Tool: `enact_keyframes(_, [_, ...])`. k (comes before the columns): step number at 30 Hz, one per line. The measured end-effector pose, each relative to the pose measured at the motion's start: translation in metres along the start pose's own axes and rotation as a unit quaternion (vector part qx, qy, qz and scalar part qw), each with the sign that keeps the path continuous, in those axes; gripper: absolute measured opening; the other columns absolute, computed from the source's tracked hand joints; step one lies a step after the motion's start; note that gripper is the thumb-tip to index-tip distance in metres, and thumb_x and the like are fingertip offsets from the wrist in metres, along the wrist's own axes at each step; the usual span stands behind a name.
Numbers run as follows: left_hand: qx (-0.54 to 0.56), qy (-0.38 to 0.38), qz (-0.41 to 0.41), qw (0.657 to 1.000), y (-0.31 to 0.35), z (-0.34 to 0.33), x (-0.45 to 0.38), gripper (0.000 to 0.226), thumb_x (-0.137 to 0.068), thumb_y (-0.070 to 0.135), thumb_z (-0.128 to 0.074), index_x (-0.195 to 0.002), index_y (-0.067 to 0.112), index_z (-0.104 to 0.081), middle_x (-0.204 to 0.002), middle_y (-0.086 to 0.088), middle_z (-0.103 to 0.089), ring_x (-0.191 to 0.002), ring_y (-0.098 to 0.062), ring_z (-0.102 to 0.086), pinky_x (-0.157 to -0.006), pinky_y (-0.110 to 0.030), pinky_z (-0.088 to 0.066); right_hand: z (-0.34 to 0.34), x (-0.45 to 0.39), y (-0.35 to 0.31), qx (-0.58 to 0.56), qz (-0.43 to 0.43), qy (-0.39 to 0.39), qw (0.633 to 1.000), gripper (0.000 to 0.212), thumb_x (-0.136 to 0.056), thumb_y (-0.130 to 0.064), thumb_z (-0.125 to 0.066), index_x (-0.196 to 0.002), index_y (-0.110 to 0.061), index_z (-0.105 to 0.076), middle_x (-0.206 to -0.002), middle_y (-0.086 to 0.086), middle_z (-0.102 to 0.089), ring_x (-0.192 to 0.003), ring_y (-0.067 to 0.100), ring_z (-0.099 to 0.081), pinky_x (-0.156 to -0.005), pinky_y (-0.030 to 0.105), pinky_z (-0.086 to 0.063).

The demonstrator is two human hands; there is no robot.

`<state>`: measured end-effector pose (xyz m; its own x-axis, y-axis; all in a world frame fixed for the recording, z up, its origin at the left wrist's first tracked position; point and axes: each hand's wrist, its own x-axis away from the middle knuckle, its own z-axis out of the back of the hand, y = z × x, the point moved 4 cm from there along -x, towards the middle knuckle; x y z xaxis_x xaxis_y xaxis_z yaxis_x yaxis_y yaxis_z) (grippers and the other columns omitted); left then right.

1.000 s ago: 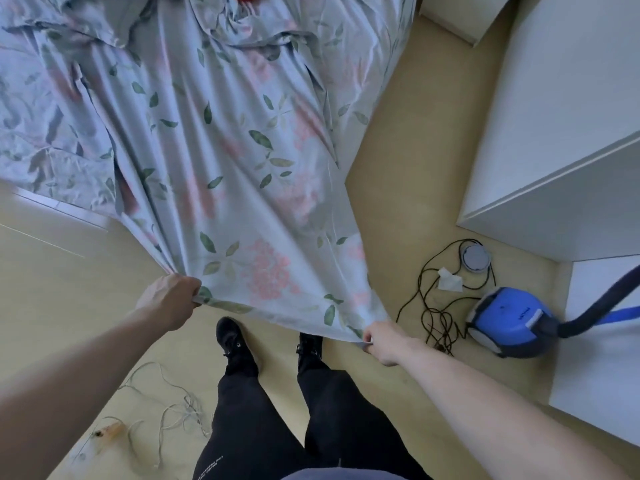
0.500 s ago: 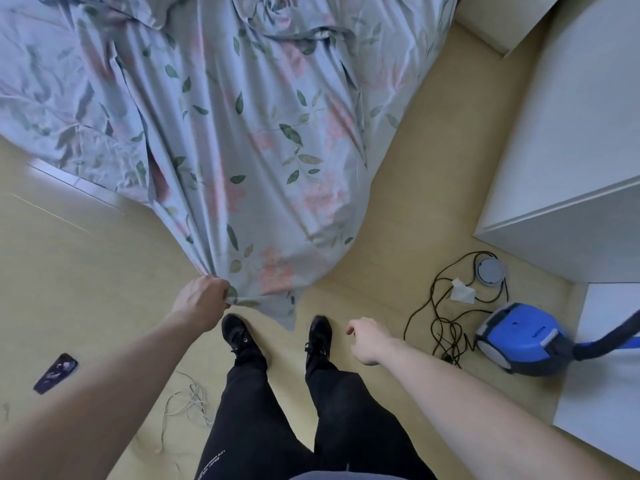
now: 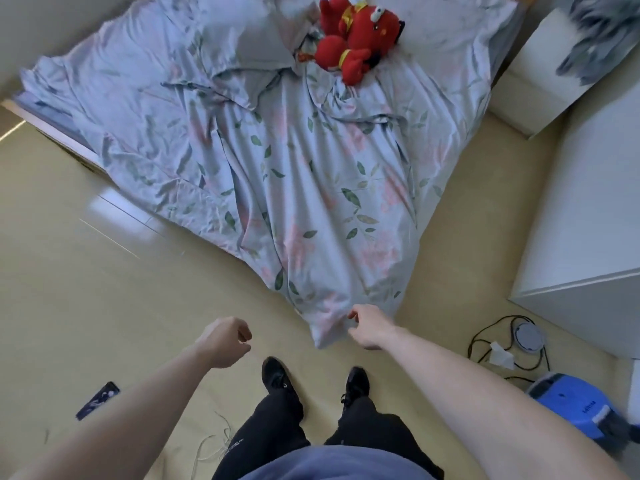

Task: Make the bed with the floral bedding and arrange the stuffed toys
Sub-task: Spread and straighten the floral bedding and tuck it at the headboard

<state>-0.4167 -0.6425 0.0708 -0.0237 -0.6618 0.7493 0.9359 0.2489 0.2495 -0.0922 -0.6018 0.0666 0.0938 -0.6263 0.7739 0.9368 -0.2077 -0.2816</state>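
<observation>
The floral duvet (image 3: 311, 174) lies crumpled across the bed, and its near corner (image 3: 329, 327) droops onto the floor. A red plush toy (image 3: 360, 36) sits at the head end beside a floral pillow (image 3: 242, 39). A grey plush toy (image 3: 595, 39) rests on the white nightstand (image 3: 540, 81). My left hand (image 3: 225, 341) hangs over the bare floor with loosely curled fingers and holds nothing. My right hand (image 3: 369, 327) is right beside the fallen corner, finger and thumb apart at the fabric's edge, with no clear grip.
A white cabinet (image 3: 588, 202) stands to the right of the bed. A blue vacuum cleaner (image 3: 571, 410) and a tangled black cord (image 3: 502, 341) lie at the right. A dark flat object (image 3: 98, 400) and a white cable (image 3: 214, 441) lie on the floor at left.
Both hands let go of the duvet edge, the right one first, then the left. The corner dropped to the floor. The view tilted up, so the whole bed shows.
</observation>
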Motion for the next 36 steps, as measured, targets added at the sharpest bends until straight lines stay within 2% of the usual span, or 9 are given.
enact_keyframes(3, [0.028,0.038,0.026,0.999,-0.04,0.051,0.008,0.021,-0.086,0.029,-0.069,-0.105,0.024,-0.074,-0.104,0.01,-0.072,-0.095,-0.011,-0.066,-0.081,-0.023,-0.047,0.015,-0.007,-0.053,-0.021,0.008,0.013,1.0,0.036,-0.095,-0.027,-0.058,-0.131,-0.025,-0.058,-0.132,0.003,-0.06,-0.111,0.026,-0.061,-0.092,0.036,-0.051])
enact_keyframes(7, [0.054,0.083,0.052,0.994,-0.082,0.116,0.004,0.02,-0.087,0.028,-0.068,-0.105,0.024,-0.075,-0.107,0.007,-0.073,-0.102,-0.015,-0.065,-0.084,-0.025,-0.049,0.033,-0.015,-0.117,-0.04,0.023,0.034,0.998,0.046,-0.094,-0.032,-0.06,-0.138,-0.026,-0.053,-0.135,0.0,-0.058,-0.115,0.022,-0.059,-0.098,0.036,-0.051])
enact_keyframes(14, [0.086,0.109,0.015,0.99,-0.075,0.207,-0.034,0.021,-0.087,0.03,-0.066,-0.106,0.027,-0.075,-0.109,0.011,-0.071,-0.105,-0.013,-0.064,-0.088,-0.027,-0.05,0.069,-0.041,-0.193,-0.062,0.037,0.052,0.996,0.045,-0.093,-0.03,-0.057,-0.137,-0.023,-0.053,-0.134,-0.001,-0.059,-0.112,0.021,-0.061,-0.096,0.034,-0.051])
enact_keyframes(17, [0.091,0.095,-0.01,0.991,-0.067,0.236,-0.063,0.022,-0.088,0.031,-0.063,-0.107,0.028,-0.073,-0.11,0.012,-0.068,-0.101,-0.012,-0.064,-0.083,-0.026,-0.051,0.083,-0.07,-0.213,-0.086,0.029,0.05,0.995,0.045,-0.094,-0.033,-0.058,-0.137,-0.023,-0.052,-0.133,-0.001,-0.058,-0.111,0.021,-0.06,-0.094,0.033,-0.051])
enact_keyframes(21, [0.062,0.083,-0.037,0.994,-0.066,0.273,-0.1,0.022,-0.092,0.033,-0.064,-0.113,0.03,-0.07,-0.109,0.011,-0.063,-0.098,-0.01,-0.061,-0.078,-0.023,-0.045,0.1,-0.111,-0.24,-0.127,0.02,0.031,0.991,0.048,-0.094,-0.035,-0.057,-0.139,-0.02,-0.049,-0.126,-0.002,-0.056,-0.108,0.021,-0.06,-0.087,0.029,-0.048])
enact_keyframes(27, [0.059,0.109,-0.023,0.992,-0.101,0.352,-0.161,0.018,-0.094,0.035,-0.065,-0.111,0.032,-0.068,-0.097,0.012,-0.056,-0.09,-0.013,-0.061,-0.069,-0.024,-0.045,0.121,-0.19,-0.292,-0.152,0.003,0.025,0.988,0.046,-0.092,-0.036,-0.057,-0.136,-0.022,-0.051,-0.115,-0.002,-0.061,-0.097,0.02,-0.063,-0.086,0.036,-0.056])
enact_keyframes(32, [0.026,0.066,-0.007,0.997,-0.145,0.374,-0.207,0.025,-0.095,0.034,-0.065,-0.119,0.027,-0.068,-0.117,0.006,-0.062,-0.113,-0.016,-0.062,-0.085,-0.025,-0.046,0.126,-0.219,-0.338,-0.162,-0.011,0.02,0.987,0.04,-0.099,-0.037,-0.053,-0.136,-0.023,-0.052,-0.112,-0.007,-0.058,-0.101,0.015,-0.061,-0.087,0.03,-0.052])
enact_keyframes(36, [-0.019,0.04,0.019,0.999,-0.196,0.399,-0.254,0.03,-0.092,0.035,-0.064,-0.122,0.029,-0.066,-0.134,0.004,-0.058,-0.114,-0.017,-0.061,-0.091,-0.028,-0.049,0.131,-0.249,-0.372,-0.164,-0.017,0.025,0.986,0.044,-0.098,-0.034,-0.058,-0.14,-0.024,-0.049,-0.12,-0.008,-0.058,-0.107,0.014,-0.059,-0.09,0.029,-0.049])
